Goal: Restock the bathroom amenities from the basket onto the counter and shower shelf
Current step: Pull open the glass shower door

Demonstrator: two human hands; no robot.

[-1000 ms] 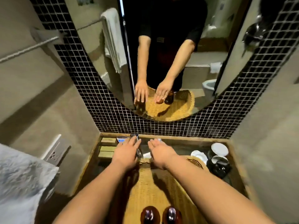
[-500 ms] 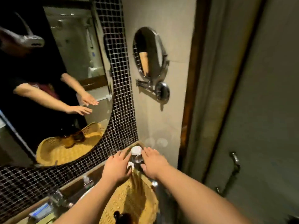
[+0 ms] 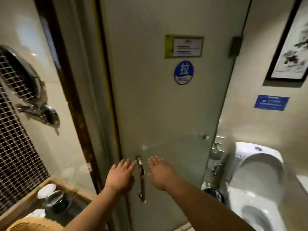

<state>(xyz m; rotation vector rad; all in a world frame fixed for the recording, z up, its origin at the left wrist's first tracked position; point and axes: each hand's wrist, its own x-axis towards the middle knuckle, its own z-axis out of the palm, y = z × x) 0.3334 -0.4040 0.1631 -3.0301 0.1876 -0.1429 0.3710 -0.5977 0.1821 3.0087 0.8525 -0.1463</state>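
I face a frosted glass shower door (image 3: 166,114) with a metal handle (image 3: 141,179) low on it. My left hand (image 3: 120,176) and my right hand (image 3: 160,173) are stretched out flat on either side of the handle, fingers apart, holding nothing. The woven basket (image 3: 31,225) shows only as a straw-coloured edge at the bottom left, on the wooden counter (image 3: 21,204). No amenity bottles are in view.
White cups (image 3: 46,188) and a glass (image 3: 55,200) stand at the counter's right end. A round swivel mirror (image 3: 21,77) hangs on the left wall. A toilet (image 3: 260,185) and a small dark bin (image 3: 215,195) are on the right.
My view has swung right, from the counter and mirror to the shower door. Both empty hands have come away from the basket and now hover beside the door handle.
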